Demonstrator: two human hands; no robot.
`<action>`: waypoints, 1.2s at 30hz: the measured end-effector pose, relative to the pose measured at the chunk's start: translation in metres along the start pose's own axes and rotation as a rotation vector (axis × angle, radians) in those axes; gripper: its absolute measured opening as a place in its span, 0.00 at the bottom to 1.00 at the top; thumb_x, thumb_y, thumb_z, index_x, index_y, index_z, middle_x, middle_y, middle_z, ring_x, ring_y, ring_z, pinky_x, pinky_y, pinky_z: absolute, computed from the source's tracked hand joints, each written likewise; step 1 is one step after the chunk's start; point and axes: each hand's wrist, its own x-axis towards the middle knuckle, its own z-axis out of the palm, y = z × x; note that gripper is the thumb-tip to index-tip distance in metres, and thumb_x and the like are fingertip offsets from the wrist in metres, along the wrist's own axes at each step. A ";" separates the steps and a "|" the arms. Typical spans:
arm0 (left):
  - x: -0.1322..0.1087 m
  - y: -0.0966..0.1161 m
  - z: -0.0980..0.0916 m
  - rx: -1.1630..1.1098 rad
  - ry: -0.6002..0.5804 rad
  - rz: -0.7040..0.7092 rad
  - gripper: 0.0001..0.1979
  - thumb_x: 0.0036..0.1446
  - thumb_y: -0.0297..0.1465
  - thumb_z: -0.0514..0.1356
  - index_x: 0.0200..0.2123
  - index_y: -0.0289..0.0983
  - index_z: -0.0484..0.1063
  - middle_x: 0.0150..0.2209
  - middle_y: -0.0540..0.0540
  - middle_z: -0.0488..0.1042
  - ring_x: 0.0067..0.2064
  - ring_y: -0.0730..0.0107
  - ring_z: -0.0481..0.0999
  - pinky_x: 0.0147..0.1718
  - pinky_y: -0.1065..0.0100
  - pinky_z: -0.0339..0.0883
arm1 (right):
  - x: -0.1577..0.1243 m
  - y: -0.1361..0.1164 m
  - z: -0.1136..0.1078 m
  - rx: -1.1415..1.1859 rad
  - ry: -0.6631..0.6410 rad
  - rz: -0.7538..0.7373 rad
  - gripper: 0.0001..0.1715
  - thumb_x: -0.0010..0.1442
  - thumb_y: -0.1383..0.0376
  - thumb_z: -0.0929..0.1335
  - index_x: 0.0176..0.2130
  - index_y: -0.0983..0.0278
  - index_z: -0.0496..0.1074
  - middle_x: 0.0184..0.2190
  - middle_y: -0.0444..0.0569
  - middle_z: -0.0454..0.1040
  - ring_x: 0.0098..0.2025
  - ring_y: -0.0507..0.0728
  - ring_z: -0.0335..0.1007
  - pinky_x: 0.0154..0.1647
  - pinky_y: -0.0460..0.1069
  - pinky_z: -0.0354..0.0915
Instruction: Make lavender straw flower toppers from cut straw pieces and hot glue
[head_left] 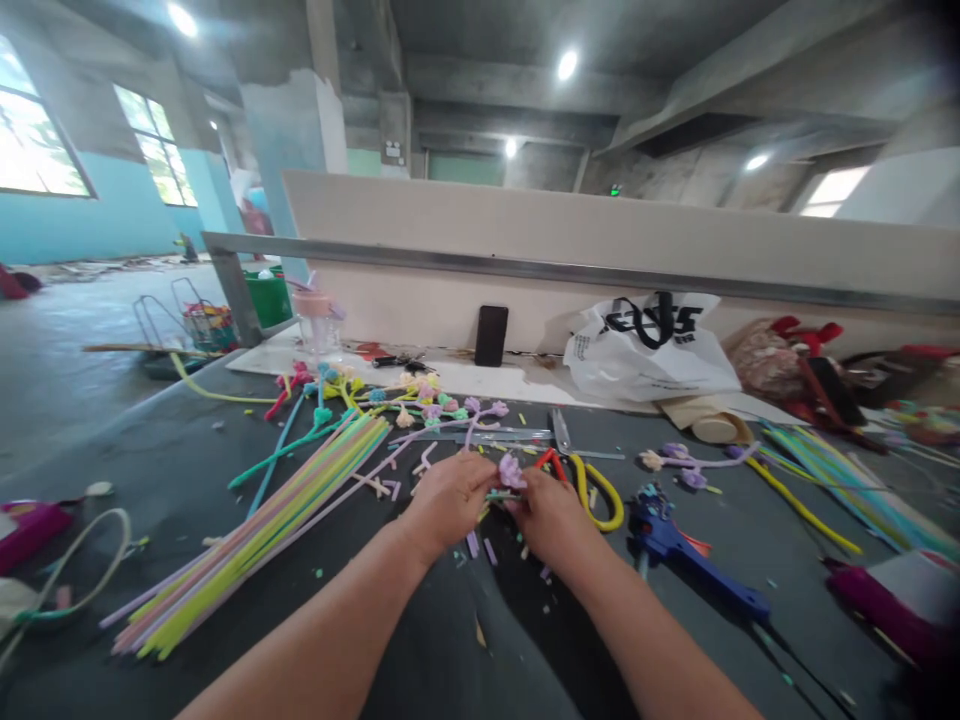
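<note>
Over the middle of the dark table, my left hand and my right hand meet with fingers closed around a small pale purple pipe-cleaner flower. A thin greenish strip shows below it, partly hidden by my fingers. Just past my right hand lie scissors with yellow and red handles. Farther right rests a blue glue gun with a cord. Left of my hands is a bundle of pastel pipe cleaners. Behind it, several finished flowers on stems lie in a loose pile. Short purple cut pieces are scattered beneath my hands.
A phone leans against the back panel, with a white plastic bag to its right. A pink-lidded cup stands at the back left. More purple flowers and blue-green pipe cleaners lie at the right.
</note>
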 end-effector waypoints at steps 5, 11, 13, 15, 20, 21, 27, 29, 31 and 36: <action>-0.001 0.014 -0.003 0.060 -0.062 0.080 0.08 0.52 0.22 0.53 0.27 0.37 0.69 0.28 0.49 0.71 0.33 0.69 0.69 0.33 0.71 0.62 | 0.001 0.001 0.012 -0.162 -0.044 0.005 0.09 0.52 0.71 0.66 0.36 0.65 0.72 0.37 0.56 0.75 0.43 0.62 0.69 0.43 0.53 0.57; -0.001 0.025 -0.007 0.109 -0.117 0.190 0.13 0.53 0.23 0.51 0.42 0.36 0.68 0.34 0.47 0.73 0.37 0.66 0.70 0.39 0.68 0.64 | 0.006 0.008 0.018 -0.186 -0.006 -0.031 0.09 0.51 0.73 0.63 0.28 0.63 0.71 0.30 0.50 0.76 0.37 0.58 0.70 0.40 0.50 0.58; -0.001 0.024 -0.009 0.118 -0.112 0.177 0.11 0.53 0.23 0.51 0.39 0.36 0.68 0.34 0.47 0.73 0.37 0.66 0.70 0.39 0.68 0.65 | 0.006 0.009 0.018 -0.173 0.017 -0.053 0.09 0.51 0.73 0.63 0.26 0.63 0.70 0.27 0.48 0.75 0.33 0.56 0.70 0.36 0.49 0.58; -0.001 0.023 -0.009 0.131 -0.107 0.166 0.09 0.53 0.24 0.51 0.36 0.36 0.69 0.32 0.47 0.73 0.37 0.67 0.70 0.39 0.68 0.65 | 0.007 0.011 0.019 -0.155 0.034 -0.071 0.09 0.50 0.73 0.62 0.24 0.63 0.68 0.24 0.47 0.74 0.30 0.55 0.69 0.33 0.48 0.58; -0.001 0.022 -0.007 0.127 -0.094 0.178 0.08 0.52 0.24 0.52 0.35 0.37 0.68 0.32 0.48 0.73 0.35 0.67 0.70 0.37 0.68 0.65 | 0.007 0.013 0.023 -0.115 0.062 -0.109 0.10 0.46 0.75 0.61 0.22 0.63 0.66 0.24 0.47 0.73 0.29 0.55 0.68 0.32 0.48 0.58; -0.001 0.022 -0.006 0.126 -0.091 0.178 0.08 0.52 0.24 0.52 0.35 0.37 0.68 0.32 0.48 0.73 0.35 0.67 0.70 0.37 0.68 0.65 | 0.007 0.013 0.023 -0.106 0.064 -0.117 0.09 0.46 0.75 0.61 0.22 0.63 0.66 0.24 0.47 0.73 0.29 0.55 0.68 0.32 0.48 0.58; -0.002 0.024 -0.005 0.068 -0.063 0.144 0.09 0.53 0.24 0.50 0.36 0.37 0.68 0.32 0.47 0.73 0.35 0.67 0.70 0.37 0.68 0.64 | 0.006 0.010 0.025 -0.054 0.075 -0.137 0.09 0.47 0.74 0.62 0.24 0.63 0.68 0.24 0.47 0.73 0.28 0.55 0.67 0.33 0.49 0.59; -0.002 0.023 -0.004 -0.021 -0.027 0.109 0.08 0.52 0.24 0.51 0.33 0.38 0.69 0.30 0.47 0.72 0.33 0.68 0.69 0.35 0.69 0.63 | 0.006 0.009 0.023 -0.036 0.077 -0.137 0.08 0.47 0.74 0.62 0.24 0.64 0.68 0.25 0.50 0.73 0.29 0.57 0.68 0.34 0.51 0.60; -0.002 0.020 -0.003 -0.124 0.033 0.038 0.07 0.50 0.23 0.52 0.27 0.38 0.68 0.27 0.48 0.70 0.31 0.69 0.67 0.32 0.70 0.61 | 0.006 0.009 0.020 -0.010 0.075 -0.138 0.08 0.49 0.74 0.63 0.25 0.64 0.70 0.26 0.50 0.74 0.31 0.58 0.69 0.36 0.52 0.60; 0.003 0.006 -0.008 -0.271 0.224 -0.191 0.12 0.55 0.26 0.50 0.20 0.36 0.63 0.23 0.50 0.64 0.29 0.72 0.63 0.31 0.71 0.58 | 0.005 0.008 0.006 0.188 0.088 -0.155 0.13 0.56 0.72 0.61 0.37 0.61 0.72 0.36 0.48 0.76 0.40 0.55 0.71 0.42 0.50 0.61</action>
